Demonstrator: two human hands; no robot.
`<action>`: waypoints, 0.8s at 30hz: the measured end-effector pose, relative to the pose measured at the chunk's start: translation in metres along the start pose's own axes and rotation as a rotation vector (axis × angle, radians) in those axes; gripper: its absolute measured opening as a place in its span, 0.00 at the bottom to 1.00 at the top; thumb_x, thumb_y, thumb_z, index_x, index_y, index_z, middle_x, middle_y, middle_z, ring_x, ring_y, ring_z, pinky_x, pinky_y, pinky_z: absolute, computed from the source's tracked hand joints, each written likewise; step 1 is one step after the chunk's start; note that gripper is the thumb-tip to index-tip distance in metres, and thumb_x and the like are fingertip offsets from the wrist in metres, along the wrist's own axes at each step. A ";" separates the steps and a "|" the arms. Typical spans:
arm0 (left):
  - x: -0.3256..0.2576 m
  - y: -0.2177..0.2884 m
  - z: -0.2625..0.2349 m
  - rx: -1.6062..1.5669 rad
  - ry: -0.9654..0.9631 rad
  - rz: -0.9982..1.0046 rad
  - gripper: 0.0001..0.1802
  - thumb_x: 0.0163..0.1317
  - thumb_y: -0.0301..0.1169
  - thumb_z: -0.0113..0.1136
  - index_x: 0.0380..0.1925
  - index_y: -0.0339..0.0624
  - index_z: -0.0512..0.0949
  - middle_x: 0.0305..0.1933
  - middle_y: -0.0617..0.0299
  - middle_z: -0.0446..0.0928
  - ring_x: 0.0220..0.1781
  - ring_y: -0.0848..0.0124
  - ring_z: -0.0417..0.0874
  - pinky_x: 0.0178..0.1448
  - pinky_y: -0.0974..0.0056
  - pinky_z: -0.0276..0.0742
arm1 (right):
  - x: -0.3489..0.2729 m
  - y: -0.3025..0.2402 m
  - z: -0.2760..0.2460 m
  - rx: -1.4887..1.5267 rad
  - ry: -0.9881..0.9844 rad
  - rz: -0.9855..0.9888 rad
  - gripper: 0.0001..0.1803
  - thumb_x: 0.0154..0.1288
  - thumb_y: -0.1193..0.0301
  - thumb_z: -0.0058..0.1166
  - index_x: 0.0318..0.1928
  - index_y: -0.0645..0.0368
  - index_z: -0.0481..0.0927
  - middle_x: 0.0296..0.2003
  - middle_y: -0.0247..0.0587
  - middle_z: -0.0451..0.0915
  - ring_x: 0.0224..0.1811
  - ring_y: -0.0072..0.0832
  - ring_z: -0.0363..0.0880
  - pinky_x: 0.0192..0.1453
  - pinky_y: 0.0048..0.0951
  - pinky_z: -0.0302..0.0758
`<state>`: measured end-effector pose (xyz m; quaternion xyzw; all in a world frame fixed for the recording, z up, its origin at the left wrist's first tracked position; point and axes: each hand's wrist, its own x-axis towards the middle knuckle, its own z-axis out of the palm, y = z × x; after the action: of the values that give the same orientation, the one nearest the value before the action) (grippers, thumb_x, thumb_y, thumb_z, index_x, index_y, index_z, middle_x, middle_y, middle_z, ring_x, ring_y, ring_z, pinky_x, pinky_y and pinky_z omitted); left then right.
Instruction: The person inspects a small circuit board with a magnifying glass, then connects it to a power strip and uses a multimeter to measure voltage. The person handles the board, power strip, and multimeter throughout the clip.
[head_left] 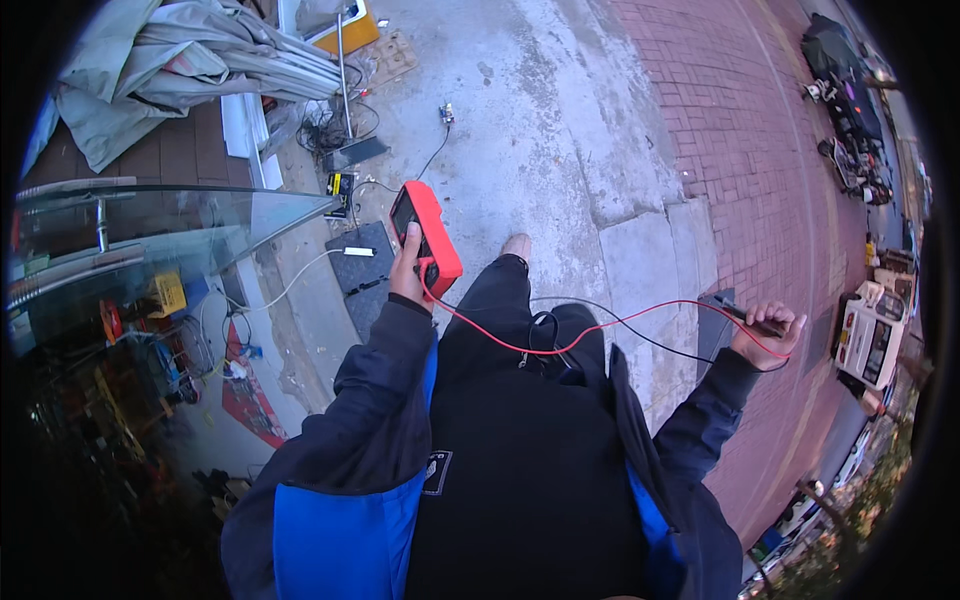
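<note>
Concrete point(540, 120) meets brick paving point(735, 140); above the concrete's left side, the left hand point(406, 265) grips a red meter point(435, 235), red lead point(540, 352) attached. The right hand point(768, 334) curls around a dark probe point(738, 312), seemingly not yet touching anything else.

Soft daylight, strong edge distortion

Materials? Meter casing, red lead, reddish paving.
Casing: likely rubber or plastic, satin; soft highlights, rounded edges.
Red lead: probably plastic or rubber insulation, smooth; it droops in curves.
Paving: brick or concrete blocks, can't tell which; matte, visible joints.
</note>
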<state>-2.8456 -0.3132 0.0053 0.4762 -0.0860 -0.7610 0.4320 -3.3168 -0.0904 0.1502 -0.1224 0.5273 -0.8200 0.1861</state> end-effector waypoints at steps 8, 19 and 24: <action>0.076 0.022 0.108 -0.079 0.213 0.195 0.28 0.73 0.52 0.60 0.60 0.42 0.76 0.46 0.65 0.82 0.45 0.75 0.84 0.50 0.66 0.81 | 0.247 0.043 0.212 0.278 -0.439 0.181 0.16 0.73 0.61 0.53 0.34 0.61 0.75 0.35 0.41 0.70 0.35 0.30 0.67 0.25 0.26 0.65; 0.202 0.042 0.240 -0.335 0.643 0.439 0.31 0.74 0.56 0.55 0.64 0.44 0.74 0.50 0.65 0.81 0.49 0.73 0.83 0.54 0.63 0.79 | 0.428 0.261 0.553 0.325 -0.958 0.781 0.20 0.73 0.59 0.42 0.42 0.64 0.80 0.39 0.48 0.77 0.47 0.44 0.76 0.75 0.61 0.59; 0.286 0.023 0.269 -0.548 0.898 0.473 0.31 0.77 0.53 0.53 0.66 0.41 0.73 0.55 0.60 0.82 0.53 0.68 0.84 0.58 0.59 0.81 | 0.441 0.361 0.688 0.142 -1.521 0.820 0.25 0.76 0.58 0.34 0.47 0.65 0.81 0.49 0.51 0.82 0.56 0.44 0.78 0.74 0.55 0.62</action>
<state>-3.0973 -0.6145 -0.0257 0.5912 0.2019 -0.3613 0.6923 -3.3773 -0.9812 0.1088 -0.4258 0.2097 -0.4148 0.7763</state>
